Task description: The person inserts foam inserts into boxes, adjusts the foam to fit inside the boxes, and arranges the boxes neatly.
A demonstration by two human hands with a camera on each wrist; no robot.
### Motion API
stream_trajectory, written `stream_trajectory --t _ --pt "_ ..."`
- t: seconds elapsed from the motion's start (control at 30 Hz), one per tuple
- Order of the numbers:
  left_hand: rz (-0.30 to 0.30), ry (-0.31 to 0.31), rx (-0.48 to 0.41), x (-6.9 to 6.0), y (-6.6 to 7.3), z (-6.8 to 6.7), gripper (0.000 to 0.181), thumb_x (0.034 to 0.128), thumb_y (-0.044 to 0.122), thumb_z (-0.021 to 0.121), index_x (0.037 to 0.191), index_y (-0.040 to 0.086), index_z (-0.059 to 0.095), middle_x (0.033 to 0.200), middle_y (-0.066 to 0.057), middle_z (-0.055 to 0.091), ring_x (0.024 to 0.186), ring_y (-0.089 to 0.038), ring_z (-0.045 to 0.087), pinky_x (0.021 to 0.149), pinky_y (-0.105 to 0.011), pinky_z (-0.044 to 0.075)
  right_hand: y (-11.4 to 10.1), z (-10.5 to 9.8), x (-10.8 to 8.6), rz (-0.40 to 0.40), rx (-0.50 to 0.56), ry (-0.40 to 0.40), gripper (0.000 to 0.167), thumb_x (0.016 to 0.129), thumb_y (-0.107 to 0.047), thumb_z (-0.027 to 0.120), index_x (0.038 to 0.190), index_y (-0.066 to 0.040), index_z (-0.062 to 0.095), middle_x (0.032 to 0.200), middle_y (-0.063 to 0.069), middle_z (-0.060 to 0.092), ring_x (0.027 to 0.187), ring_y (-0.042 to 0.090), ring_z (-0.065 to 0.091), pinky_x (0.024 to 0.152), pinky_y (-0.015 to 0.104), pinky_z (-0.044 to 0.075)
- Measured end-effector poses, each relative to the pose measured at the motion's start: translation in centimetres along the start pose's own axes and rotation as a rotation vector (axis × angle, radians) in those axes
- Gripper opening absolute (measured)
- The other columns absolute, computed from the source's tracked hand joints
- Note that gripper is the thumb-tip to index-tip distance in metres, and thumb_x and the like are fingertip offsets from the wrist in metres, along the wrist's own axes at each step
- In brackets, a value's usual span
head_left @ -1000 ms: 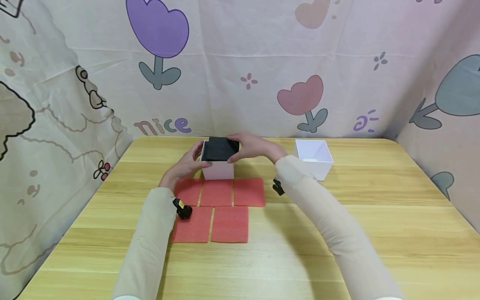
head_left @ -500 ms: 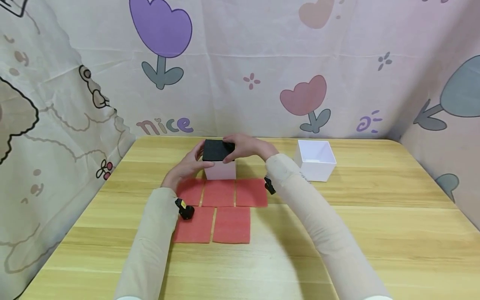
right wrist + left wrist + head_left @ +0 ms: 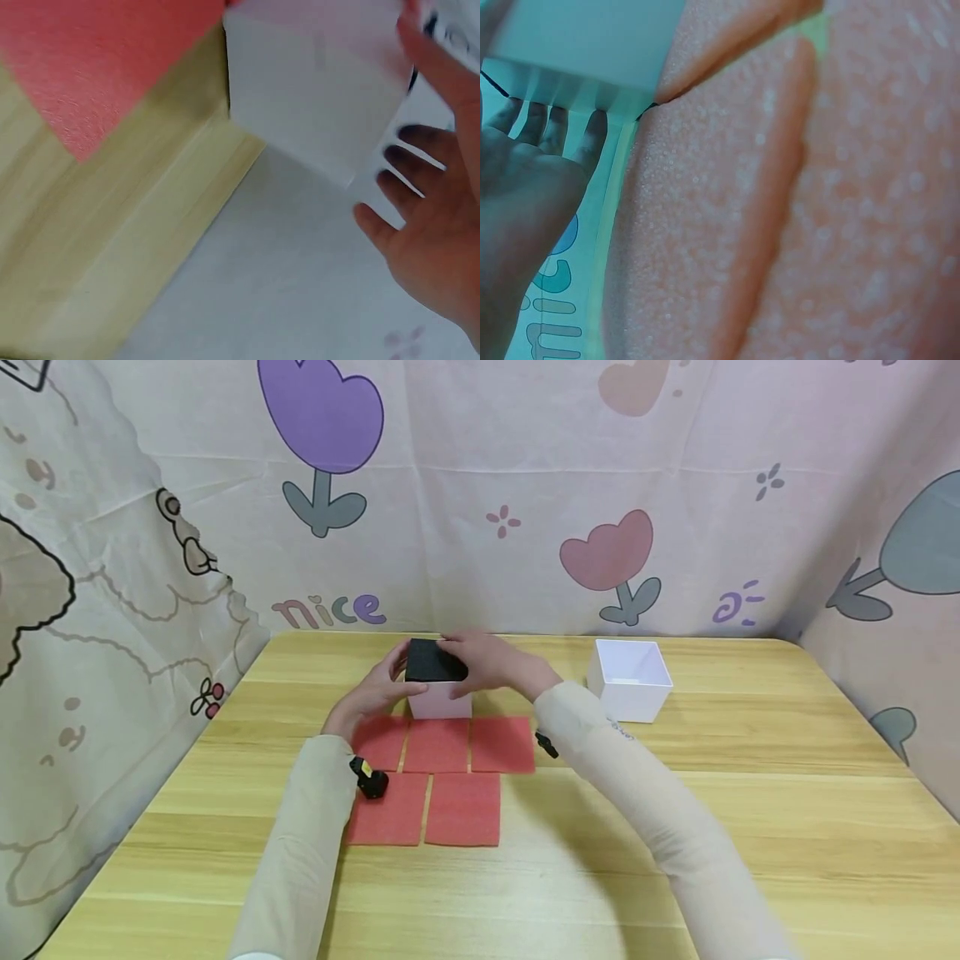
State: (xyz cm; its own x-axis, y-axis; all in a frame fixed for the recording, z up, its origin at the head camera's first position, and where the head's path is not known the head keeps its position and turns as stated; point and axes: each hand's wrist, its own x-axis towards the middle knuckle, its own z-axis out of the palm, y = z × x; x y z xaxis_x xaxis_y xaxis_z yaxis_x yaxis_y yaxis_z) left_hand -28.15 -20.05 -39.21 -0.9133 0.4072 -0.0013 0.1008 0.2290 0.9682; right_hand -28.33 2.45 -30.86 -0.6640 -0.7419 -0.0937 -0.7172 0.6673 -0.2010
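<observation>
A small white box (image 3: 441, 702) stands at the far side of the table, behind red felt-like squares (image 3: 437, 747). A black square piece (image 3: 431, 662) lies flat over its top; how thick it is, or whether several are stacked, I cannot tell. My left hand (image 3: 375, 692) grips the box from the left, thumb along the front, fingers on the far side. The left wrist view shows those fingers against the box wall (image 3: 585, 45). My right hand (image 3: 491, 662) reaches over the box's right side with fingers spread. In the right wrist view, its fingers (image 3: 403, 191) stand apart from the box.
Farther right stands a second white box (image 3: 632, 685), open at the top. Several red squares lie in two rows in front of the first box. A patterned cloth (image 3: 465, 552) hangs right behind the table's far edge.
The black piece was raised and uneven on the box and now lies flat. My right hand has moved from holding its edge to over the box's right side. My left hand stays put.
</observation>
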Motion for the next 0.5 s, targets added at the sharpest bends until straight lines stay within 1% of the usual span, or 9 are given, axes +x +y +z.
stream_trajectory --t 0.1,0.13,0.2,0.27,0.33,0.5 --pt "-0.005 -0.002 0.003 0.1 0.1 -0.1 0.088 0.0904 0.011 0.064 0.156 0.011 0.005 0.160 -0.009 0.009 0.145 -0.027 0.007 0.115 -0.046 0.017 -1.4 0.6 -0.7 -0.090 -0.131 0.015 0.077 0.088 -0.032 0.072 0.149 -0.005 0.034 0.155 0.013 0.029 0.142 0.028 0.026 0.113 0.036 0.026" --pt "-0.007 -0.002 0.000 0.2 0.1 -0.1 0.088 0.0902 0.009 0.063 0.156 0.011 0.004 0.160 -0.010 0.008 0.146 -0.028 0.006 0.115 -0.047 0.017 -1.9 0.8 -0.8 -0.117 -0.157 0.010 0.076 0.089 -0.031 0.071 0.150 -0.006 0.034 0.155 0.013 0.028 0.142 0.027 0.025 0.113 0.037 0.026" --pt "-0.012 -0.004 0.001 0.2 0.2 -0.1 0.089 0.0899 0.007 0.062 0.155 0.008 0.002 0.160 -0.013 0.006 0.146 -0.030 0.004 0.115 -0.049 0.015 -2.5 1.3 -1.0 -0.146 -0.191 -0.015 0.075 0.090 -0.033 0.069 0.150 -0.006 0.032 0.156 0.012 0.026 0.143 0.026 0.023 0.112 0.037 0.026" --pt "-0.014 -0.005 0.002 0.2 0.3 -0.1 0.090 0.0894 0.005 0.062 0.155 0.006 0.000 0.160 -0.015 0.004 0.146 -0.032 0.003 0.115 -0.050 0.014 -2.9 1.6 -1.1 -0.143 -0.193 -0.034 0.075 0.091 -0.033 0.068 0.151 -0.006 0.032 0.156 0.011 0.025 0.143 0.026 0.022 0.112 0.036 0.027" --pt "-0.021 -0.006 0.003 0.1 0.3 -0.1 0.091 0.0892 0.005 0.062 0.155 0.005 -0.001 0.160 -0.016 0.003 0.146 -0.032 0.003 0.115 -0.049 0.013 -3.2 1.9 -1.1 -0.122 -0.181 -0.046 0.074 0.092 -0.032 0.067 0.151 -0.007 0.031 0.157 0.010 0.025 0.143 0.025 0.023 0.111 0.035 0.029" --pt "-0.007 0.008 0.020 -0.1 0.1 0.0 0.090 0.0899 0.009 0.063 0.156 0.009 0.001 0.161 -0.012 0.004 0.146 -0.027 0.003 0.116 -0.043 0.013 -3.4 2.1 -0.7 -0.079 -0.203 -0.047 0.067 0.094 -0.033 0.064 0.150 -0.009 0.035 0.156 0.008 0.028 0.140 0.025 0.031 0.109 0.036 0.033"
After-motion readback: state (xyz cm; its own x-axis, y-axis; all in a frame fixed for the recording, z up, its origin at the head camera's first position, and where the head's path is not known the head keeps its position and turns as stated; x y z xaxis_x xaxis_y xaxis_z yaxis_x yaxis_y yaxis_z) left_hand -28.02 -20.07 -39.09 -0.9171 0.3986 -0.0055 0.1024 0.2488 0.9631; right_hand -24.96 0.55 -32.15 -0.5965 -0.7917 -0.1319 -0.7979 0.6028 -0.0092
